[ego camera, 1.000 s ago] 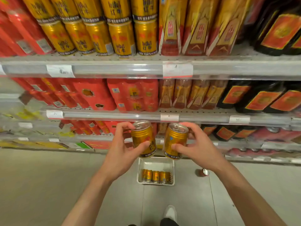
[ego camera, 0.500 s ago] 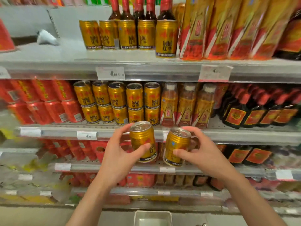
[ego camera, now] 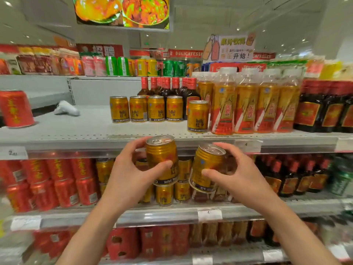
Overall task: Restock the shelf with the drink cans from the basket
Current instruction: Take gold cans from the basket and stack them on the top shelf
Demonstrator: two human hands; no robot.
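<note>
My left hand (ego camera: 131, 180) grips a gold drink can (ego camera: 162, 155), held upright just below the front edge of the grey top shelf (ego camera: 91, 131). My right hand (ego camera: 240, 178) holds a second gold can (ego camera: 207, 165), tilted slightly left. On the top shelf stands a row of several matching gold cans (ego camera: 146, 109), and one more gold can (ego camera: 198, 115) sits nearer the front, to their right. The basket is out of view.
A red can (ego camera: 16, 109) stands at the shelf's left end, with a crumpled white wrapper (ego camera: 66, 109) behind. Gold-labelled bottles (ego camera: 248, 104) and dark bottles (ego camera: 324, 108) fill the right side. Bare shelf lies left of the gold cans. Lower shelves hold red and gold cans.
My view has tilted up from the floor and basket to the top shelf. Both hands have risen with their cans to just under the top shelf's edge.
</note>
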